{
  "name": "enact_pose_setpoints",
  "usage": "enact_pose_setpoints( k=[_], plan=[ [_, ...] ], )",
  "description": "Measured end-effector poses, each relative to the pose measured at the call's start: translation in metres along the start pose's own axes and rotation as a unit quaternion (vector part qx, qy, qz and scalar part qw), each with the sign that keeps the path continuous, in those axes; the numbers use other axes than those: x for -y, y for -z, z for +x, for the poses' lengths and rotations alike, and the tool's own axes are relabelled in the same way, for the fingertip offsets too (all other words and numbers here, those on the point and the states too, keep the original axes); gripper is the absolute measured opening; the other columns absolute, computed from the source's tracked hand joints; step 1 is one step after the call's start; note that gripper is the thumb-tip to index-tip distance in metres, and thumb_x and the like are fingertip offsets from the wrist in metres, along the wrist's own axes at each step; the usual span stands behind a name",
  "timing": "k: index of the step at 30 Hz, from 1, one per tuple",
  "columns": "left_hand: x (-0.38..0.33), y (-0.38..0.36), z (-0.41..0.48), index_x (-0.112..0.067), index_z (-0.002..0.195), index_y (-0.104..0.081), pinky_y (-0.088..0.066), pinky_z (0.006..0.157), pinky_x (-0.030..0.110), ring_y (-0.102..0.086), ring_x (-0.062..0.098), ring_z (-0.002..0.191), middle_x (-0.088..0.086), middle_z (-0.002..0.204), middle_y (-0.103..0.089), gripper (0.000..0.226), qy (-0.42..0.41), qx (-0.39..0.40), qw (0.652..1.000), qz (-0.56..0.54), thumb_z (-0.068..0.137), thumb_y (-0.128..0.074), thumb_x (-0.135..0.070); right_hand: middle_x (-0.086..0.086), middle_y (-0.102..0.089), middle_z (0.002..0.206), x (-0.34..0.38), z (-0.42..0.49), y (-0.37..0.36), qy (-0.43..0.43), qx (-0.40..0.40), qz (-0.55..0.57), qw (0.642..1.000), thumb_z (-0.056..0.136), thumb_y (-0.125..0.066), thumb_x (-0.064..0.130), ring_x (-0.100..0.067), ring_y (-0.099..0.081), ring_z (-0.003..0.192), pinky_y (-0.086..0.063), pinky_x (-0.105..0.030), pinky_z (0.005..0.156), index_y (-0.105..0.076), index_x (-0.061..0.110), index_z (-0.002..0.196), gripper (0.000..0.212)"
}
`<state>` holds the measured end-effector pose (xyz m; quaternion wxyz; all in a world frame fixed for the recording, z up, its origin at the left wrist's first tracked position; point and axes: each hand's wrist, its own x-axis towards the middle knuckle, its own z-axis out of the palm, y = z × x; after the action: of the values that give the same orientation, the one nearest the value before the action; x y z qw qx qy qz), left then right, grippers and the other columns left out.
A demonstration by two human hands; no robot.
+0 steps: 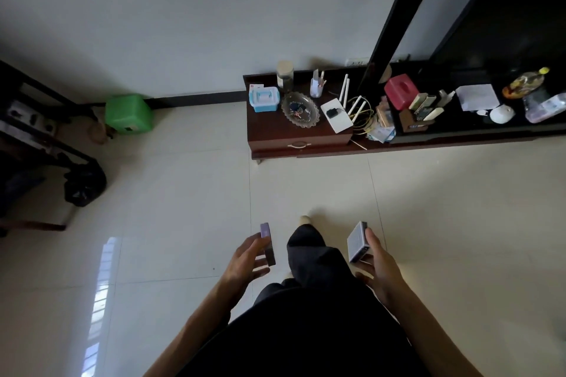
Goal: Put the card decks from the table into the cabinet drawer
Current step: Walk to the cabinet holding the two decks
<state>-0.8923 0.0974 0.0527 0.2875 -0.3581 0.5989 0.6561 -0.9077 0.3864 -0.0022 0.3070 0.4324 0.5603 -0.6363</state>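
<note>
My left hand (248,260) grips a purple card deck (267,243) held on edge, low in the view. My right hand (378,266) grips a grey-blue card deck (356,242), its patterned face turned up. Both hands are over the tiled floor, well short of the cabinet. The dark wooden cabinet (269,128) stands against the wall ahead and to the right. Its drawer (298,145), with a pale curved handle, is closed.
The cabinet top holds a blue-white box (264,98), a glass dish (299,109), a white router (337,116), a red tissue box (400,90) and several small items. A green stool (128,113) and a black bag (84,182) sit at left. My leg (309,251) steps forward.
</note>
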Motion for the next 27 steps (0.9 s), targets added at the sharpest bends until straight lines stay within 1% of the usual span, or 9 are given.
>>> enact_pose_setpoints(
  k=[4,7,9,13,18,20,22,24,27],
  plan=[
    [-0.047,0.001,0.029,-0.02,0.124,-0.055,-0.053,0.089,0.042,-0.064,0.033,0.11,0.012,0.117,-0.066,0.038,0.019,-0.031,0.999,-0.016,0.091,-0.057,-0.04,-0.006,-0.068,0.123,0.058,0.033,-0.026,0.007,0.016,-0.038,0.999,0.087,-0.06,0.068,-0.024,-0.071,0.105,-0.055,-0.035,0.069,-0.058,0.024,0.13,0.062],
    [-0.081,0.005,0.046,-0.017,0.124,-0.055,-0.051,0.086,0.04,-0.064,0.033,0.108,0.019,0.12,-0.063,0.045,0.014,-0.041,0.998,-0.037,0.088,-0.06,-0.043,-0.005,-0.072,0.114,0.099,0.054,-0.046,0.011,0.04,-0.065,0.997,0.087,-0.06,0.068,-0.021,-0.075,0.096,-0.06,-0.037,0.072,-0.065,0.025,0.113,0.051],
    [-0.103,0.008,0.057,-0.014,0.12,-0.057,-0.048,0.085,0.04,-0.062,0.03,0.099,0.022,0.113,-0.062,0.05,0.014,-0.045,0.998,-0.043,0.084,-0.059,-0.048,-0.006,-0.072,0.112,0.125,0.064,-0.06,0.017,0.054,-0.086,0.995,0.088,-0.058,0.069,-0.021,-0.075,0.096,-0.06,-0.037,0.073,-0.067,0.026,0.106,0.048],
    [-0.138,0.015,0.074,-0.006,0.104,-0.057,-0.038,0.077,0.038,-0.049,0.028,0.09,0.016,0.098,-0.052,0.037,0.024,-0.035,0.997,-0.063,0.093,-0.054,-0.041,-0.007,-0.074,0.112,0.167,0.08,-0.085,0.015,0.065,-0.098,0.993,0.086,-0.058,0.071,-0.023,-0.073,0.104,-0.056,-0.034,0.07,-0.069,0.029,0.104,0.046],
    [-0.172,0.031,0.109,-0.009,0.108,-0.052,-0.032,0.069,0.033,-0.038,0.028,0.089,0.014,0.099,-0.041,0.023,0.042,-0.021,0.995,-0.088,0.096,-0.051,-0.029,0.006,-0.073,0.114,0.205,0.1,-0.117,0.009,0.095,-0.107,0.99,0.083,-0.062,0.069,-0.015,-0.074,0.1,-0.053,-0.033,0.074,-0.072,0.041,0.102,0.035],
    [-0.184,0.041,0.131,-0.01,0.105,-0.048,-0.03,0.064,0.03,-0.038,0.025,0.082,0.014,0.099,-0.039,0.018,0.055,-0.008,0.995,-0.086,0.097,-0.05,-0.026,0.003,-0.073,0.117,0.215,0.111,-0.132,0.014,0.089,-0.109,0.99,0.083,-0.069,0.064,-0.016,-0.074,0.102,-0.054,-0.034,0.078,-0.072,0.038,0.108,0.035],
    [-0.195,0.053,0.153,-0.003,0.112,-0.052,-0.038,0.068,0.032,-0.049,0.026,0.085,0.018,0.099,-0.051,0.027,0.06,-0.016,0.996,-0.07,0.095,-0.055,-0.024,0.0,-0.075,0.115,0.225,0.118,-0.15,0.015,0.085,-0.117,0.989,0.071,-0.079,0.063,-0.017,-0.074,0.1,-0.055,-0.033,0.078,-0.071,0.034,0.111,0.051],
    [-0.208,0.067,0.181,-0.009,0.13,-0.049,-0.049,0.083,0.038,-0.062,0.031,0.097,0.014,0.11,-0.065,0.048,0.064,-0.031,0.996,-0.055,0.088,-0.066,-0.027,0.002,-0.078,0.11,0.238,0.133,-0.171,0.012,0.081,-0.133,0.988,0.058,-0.088,0.062,-0.014,-0.076,0.097,-0.058,-0.031,0.074,-0.069,0.029,0.117,0.07],
    [-0.224,0.086,0.23,-0.019,0.139,-0.04,-0.051,0.098,0.043,-0.064,0.027,0.109,0.012,0.12,-0.064,0.081,0.066,-0.02,0.998,-0.011,0.069,-0.076,-0.039,0.001,-0.078,0.109,0.26,0.166,-0.202,0.024,0.061,-0.161,0.985,0.054,-0.094,0.054,-0.013,-0.077,0.095,-0.06,-0.027,0.068,-0.062,0.024,0.125,0.083]
  ],
)
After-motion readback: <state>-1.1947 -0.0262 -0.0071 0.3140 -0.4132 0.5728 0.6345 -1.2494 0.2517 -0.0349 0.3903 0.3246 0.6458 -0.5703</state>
